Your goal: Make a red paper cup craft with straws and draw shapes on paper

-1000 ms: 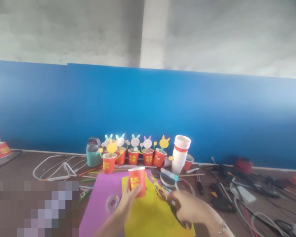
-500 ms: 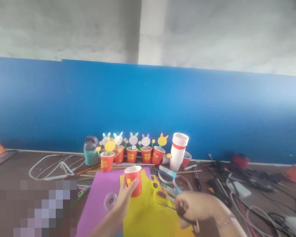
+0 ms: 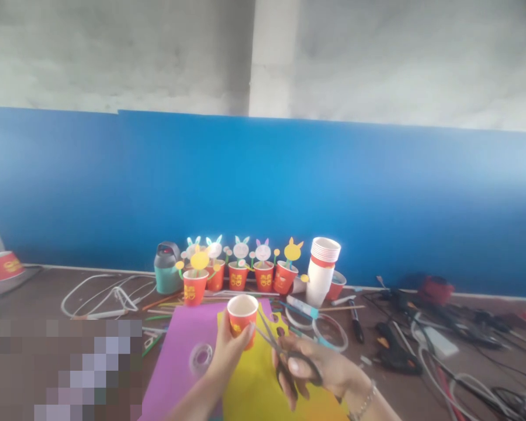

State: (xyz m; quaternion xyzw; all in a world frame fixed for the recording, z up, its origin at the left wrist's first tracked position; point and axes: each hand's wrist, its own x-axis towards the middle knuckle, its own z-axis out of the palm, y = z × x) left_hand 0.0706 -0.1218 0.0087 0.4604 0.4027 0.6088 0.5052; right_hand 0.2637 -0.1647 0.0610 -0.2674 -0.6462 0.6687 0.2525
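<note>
My left hand [image 3: 228, 354] is wrapped round a red paper cup [image 3: 242, 316] with a white rim and yellow print, its mouth tilted toward me. In my right hand [image 3: 318, 362] are black-handled scissors [image 3: 284, 354], their blades parted and pointing at the cup's right side. Whether a blade touches the cup I cannot tell. Beneath both hands lie a yellow sheet [image 3: 249, 389] with cut-out holes and a purple sheet [image 3: 175, 356]. A roll of clear tape [image 3: 200, 357] rests on the purple one.
Several red cups with paper animal faces, one of them yellow [image 3: 293, 251], line the back. Right of them stand a stack of white cups [image 3: 322, 272] and a glue stick [image 3: 302, 307]. A teal container [image 3: 167, 269] is at left. Cables and a glue gun [image 3: 397, 351] crowd the right.
The scissors have swung up and left to the cup, with their blades now parted. My left hand has tipped the cup's mouth toward me. The view has shifted slightly.
</note>
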